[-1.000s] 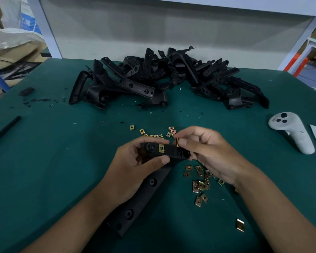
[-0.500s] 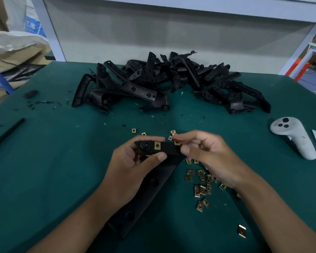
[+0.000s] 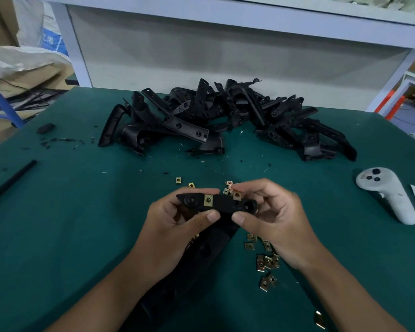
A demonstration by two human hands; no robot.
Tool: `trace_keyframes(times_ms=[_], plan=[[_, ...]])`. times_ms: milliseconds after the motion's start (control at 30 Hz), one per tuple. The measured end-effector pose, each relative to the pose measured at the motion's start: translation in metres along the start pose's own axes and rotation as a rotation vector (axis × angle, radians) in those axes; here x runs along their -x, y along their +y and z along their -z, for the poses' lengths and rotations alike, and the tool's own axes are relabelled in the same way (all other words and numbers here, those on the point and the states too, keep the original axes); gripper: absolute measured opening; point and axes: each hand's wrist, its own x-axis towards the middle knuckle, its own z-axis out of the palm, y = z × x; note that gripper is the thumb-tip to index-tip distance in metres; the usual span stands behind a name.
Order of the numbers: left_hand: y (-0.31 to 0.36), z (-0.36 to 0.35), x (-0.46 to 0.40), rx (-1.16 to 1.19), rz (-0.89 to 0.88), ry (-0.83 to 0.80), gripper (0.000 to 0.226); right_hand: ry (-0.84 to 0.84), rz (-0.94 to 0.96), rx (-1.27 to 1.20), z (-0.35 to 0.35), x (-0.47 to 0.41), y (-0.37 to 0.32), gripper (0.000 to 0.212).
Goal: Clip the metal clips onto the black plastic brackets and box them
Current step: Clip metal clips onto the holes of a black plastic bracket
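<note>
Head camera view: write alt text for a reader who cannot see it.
Two bare hands hold a black plastic bracket above a green table; the left hand grips it while the right hand presses a brass clip onto its edge. Loose clips lie nearby, with a pile of brackets behind.

My left hand (image 3: 177, 226), forearm entering from 7 o'clock, is curled, thumb pointing toward 3 o'clock and fingers wrapped over the far side. My right hand (image 3: 273, 221), forearm entering from 5 o'clock, mirrors it, thumb tip toward 9 o'clock, index finger pinched above. The thumbs nearly meet.
</note>
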Motion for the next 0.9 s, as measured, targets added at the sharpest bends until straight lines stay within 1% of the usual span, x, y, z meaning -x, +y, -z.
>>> trace_keyframes(times_ms=[67, 167, 233, 467, 600, 700, 833, 900], plan=[[0.0, 0.0, 0.0, 0.023, 0.014, -0.004, 0.028, 0.018, 0.036, 0.034, -0.003, 0.003, 0.0, 0.031], [-0.001, 0.0, -0.001, 0.053, 0.021, 0.027, 0.026, 0.107, 0.06, 0.075, -0.008, 0.005, 0.002, 0.029], [-0.001, 0.0, -0.001, 0.051, 0.011, 0.047, 0.025, 0.132, 0.064, 0.095, -0.009, 0.005, 0.004, 0.028], [-0.001, -0.002, 0.001, 0.012, -0.009, 0.056, 0.026, 0.085, 0.058, 0.139, -0.005, 0.003, 0.003, 0.026], [-0.003, -0.001, 0.0, -0.002, -0.026, 0.053, 0.023, 0.078, 0.022, 0.113, -0.004, 0.001, 0.008, 0.028], [-0.002, -0.002, 0.0, -0.029, -0.038, 0.076, 0.024, 0.05, -0.011, 0.11, -0.001, -0.001, 0.009, 0.03], [0.001, -0.007, 0.006, -0.165, -0.072, 0.12, 0.023, -0.041, -0.078, 0.154, 0.008, -0.003, -0.008, 0.03], [0.006, -0.016, 0.01, -0.204, -0.085, 0.123, 0.024, -0.044, -0.08, 0.217, 0.017, 0.001, -0.027, 0.028]])
